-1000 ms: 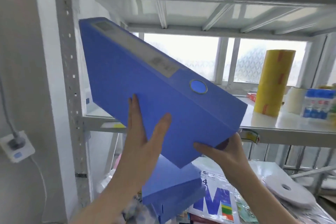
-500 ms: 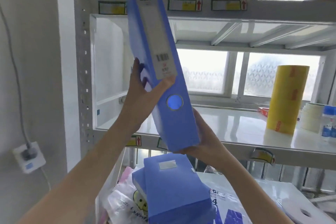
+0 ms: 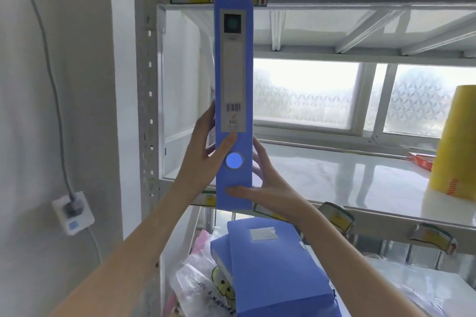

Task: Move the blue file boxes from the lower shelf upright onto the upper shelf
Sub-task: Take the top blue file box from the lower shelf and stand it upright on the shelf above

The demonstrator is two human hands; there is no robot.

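I hold a blue file box (image 3: 234, 64) upright in front of the upper shelf (image 3: 334, 177), its spine with label and round finger hole facing me. My left hand (image 3: 203, 157) grips its left side, thumb on the spine. My right hand (image 3: 260, 183) grips the lower right side, thumb across the bottom of the spine. The box's bottom edge hangs just below the shelf's front lip. Two more blue file boxes (image 3: 278, 270) lie flat, stacked, on the lower shelf beneath my arms.
A tall yellow roll (image 3: 456, 147) and a red packet (image 3: 422, 159) stand at the upper shelf's right. The perforated grey upright (image 3: 148, 85) rises just left of the box. Plastic bags (image 3: 203, 288) surround the lower boxes. A wall socket (image 3: 72, 211) sits at left.
The box has swung from a steep tilt to fully vertical and moved closer to the upper shelf's left end. Both hands stayed on it, the right one shifting to its lower right side.
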